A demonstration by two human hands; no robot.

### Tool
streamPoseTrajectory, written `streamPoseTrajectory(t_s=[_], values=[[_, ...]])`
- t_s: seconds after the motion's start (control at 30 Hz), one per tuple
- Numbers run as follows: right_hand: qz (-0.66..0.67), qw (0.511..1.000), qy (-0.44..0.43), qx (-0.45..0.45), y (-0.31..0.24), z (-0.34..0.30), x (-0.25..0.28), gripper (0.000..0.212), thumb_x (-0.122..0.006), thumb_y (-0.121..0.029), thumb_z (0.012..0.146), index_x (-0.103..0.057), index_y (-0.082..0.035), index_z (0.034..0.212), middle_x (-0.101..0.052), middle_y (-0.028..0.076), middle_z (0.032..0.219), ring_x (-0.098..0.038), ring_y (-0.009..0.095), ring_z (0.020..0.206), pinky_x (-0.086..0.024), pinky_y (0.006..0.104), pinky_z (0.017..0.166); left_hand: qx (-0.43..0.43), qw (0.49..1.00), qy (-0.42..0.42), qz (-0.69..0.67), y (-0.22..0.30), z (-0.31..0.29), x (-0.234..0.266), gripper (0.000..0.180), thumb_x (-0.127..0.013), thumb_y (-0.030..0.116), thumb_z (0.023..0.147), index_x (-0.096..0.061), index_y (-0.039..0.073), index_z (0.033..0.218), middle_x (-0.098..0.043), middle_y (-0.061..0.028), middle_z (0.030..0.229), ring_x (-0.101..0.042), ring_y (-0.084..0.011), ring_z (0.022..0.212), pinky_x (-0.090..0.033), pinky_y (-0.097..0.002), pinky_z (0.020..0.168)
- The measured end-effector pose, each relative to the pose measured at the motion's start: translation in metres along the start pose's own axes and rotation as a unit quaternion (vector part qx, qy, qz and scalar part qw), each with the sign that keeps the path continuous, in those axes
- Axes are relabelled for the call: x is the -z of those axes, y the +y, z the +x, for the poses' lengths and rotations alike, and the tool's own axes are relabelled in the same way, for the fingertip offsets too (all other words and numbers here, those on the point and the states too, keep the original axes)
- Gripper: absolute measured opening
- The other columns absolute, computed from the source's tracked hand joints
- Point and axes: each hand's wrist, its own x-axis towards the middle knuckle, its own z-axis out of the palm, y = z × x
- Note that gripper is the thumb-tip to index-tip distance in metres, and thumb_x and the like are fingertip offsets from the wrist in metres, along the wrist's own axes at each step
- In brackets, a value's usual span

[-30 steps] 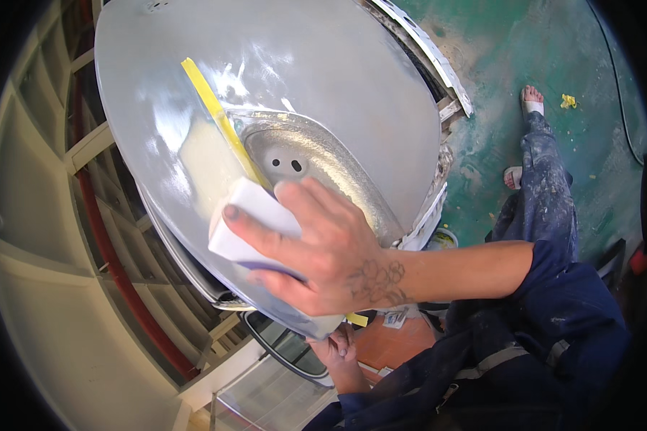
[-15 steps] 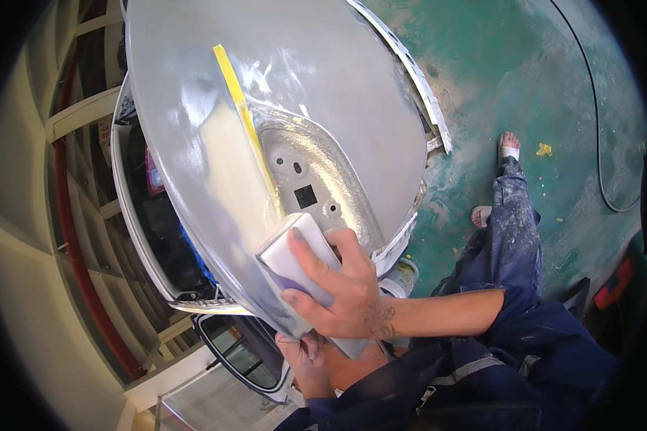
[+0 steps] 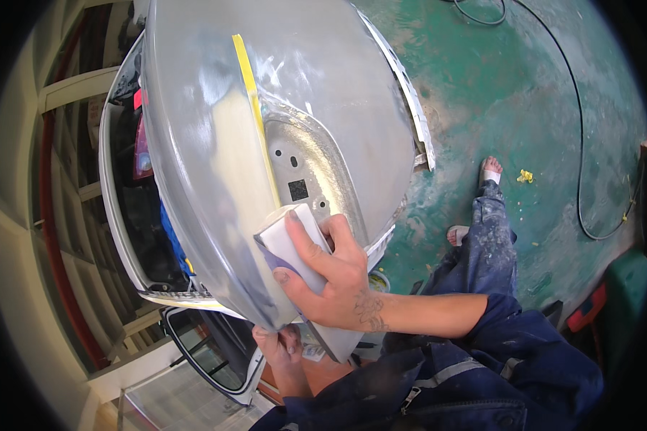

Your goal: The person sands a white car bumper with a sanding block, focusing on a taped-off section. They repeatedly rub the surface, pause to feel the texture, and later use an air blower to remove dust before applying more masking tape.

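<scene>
The right grip (image 3: pixel 332 276) is grasping a long white block (image 3: pixel 303 243), its fingers spreading over the top; the block is lying against the lower part of a gray panel (image 3: pixel 345 86), just beside the lower end of a yellow tape strip (image 3: pixel 246 68), and is jutting past the panel's edge; the left grip (image 3: pixel 280 346) is touching the panel's bottom corner, though whether it is clenching there I cannot tell; a cream patch (image 3: pixel 236 147) is running along the tape.
</scene>
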Motion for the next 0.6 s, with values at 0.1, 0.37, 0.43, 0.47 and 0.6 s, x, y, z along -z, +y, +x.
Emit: streamPoseTrajectory(t_s=[0.1, 0.37, 0.43, 0.47, 0.6], values=[[-0.013, 0.999, 0.035, -0.005, 0.005, 0.081, -0.006, 0.057, -0.078, -0.021, 0.086, -0.064, 0.001, 0.136, -0.051, 0.019, 0.100, -0.060, 0.033, 0.080, -0.051, 0.0417, 0.065, -0.015, 0.999, -0.040, 0.005, 0.001, 0.002, 0.005, 0.038, -0.057, 0.025, 0.108, -0.057, -0.011, 0.121, -0.073, -0.0177, 0.086, -0.045, -0.0073, 0.034, -0.036, -0.0215, 0.030], [0.032, 0.999, 0.022, -0.002, 0.003, -0.010, -0.004, 0.057, -0.078, -0.018, 0.084, -0.064, 0.002, 0.136, -0.051, 0.018, 0.097, -0.059, 0.031, 0.075, -0.051, 0.0397, 0.064, 0.002, 0.999, -0.038, -0.024, 0.002, -0.002, 0.007, 0.036, -0.055, 0.018, 0.108, -0.054, -0.012, 0.128, -0.073, -0.0188, 0.085, -0.046, -0.0080, 0.034, -0.038, -0.0226, 0.030], [0.003, 1.000, 0.014, 0.002, 0.003, 0.028, -0.003, 0.057, -0.078, -0.020, 0.084, -0.065, 0.002, 0.135, -0.051, 0.017, 0.095, -0.060, 0.031, 0.075, -0.051, 0.0396, 0.063, -0.008, 0.999, -0.034, -0.034, -0.001, -0.003, 0.007, 0.035, -0.055, 0.018, 0.108, -0.054, -0.011, 0.128, -0.073, -0.0189, 0.087, -0.046, -0.0081, 0.035, -0.037, -0.0227, 0.030], [-0.010, 1.000, 0.029, 0.007, 0.005, 0.060, -0.005, 0.057, -0.078, -0.021, 0.084, -0.065, 0.002, 0.135, -0.051, 0.017, 0.095, -0.060, 0.031, 0.075, -0.051, 0.0396, 0.063, -0.011, 0.999, -0.037, -0.037, -0.001, 0.001, 0.005, 0.035, -0.055, 0.018, 0.108, -0.054, -0.010, 0.128, -0.073, -0.0189, 0.088, -0.046, -0.0081, 0.035, -0.037, -0.0228, 0.030], [-0.008, 0.998, 0.053, -0.019, 0.009, 0.117, -0.006, 0.058, -0.077, -0.021, 0.084, -0.064, 0.002, 0.135, -0.051, 0.017, 0.095, -0.060, 0.032, 0.076, -0.052, 0.0398, 0.063, -0.012, 0.996, -0.071, -0.053, -0.004, 0.010, 0.005, 0.030, -0.054, 0.017, 0.108, -0.055, -0.008, 0.126, -0.073, -0.0196, 0.093, -0.045, -0.0081, 0.034, -0.035, -0.0225, 0.029]])
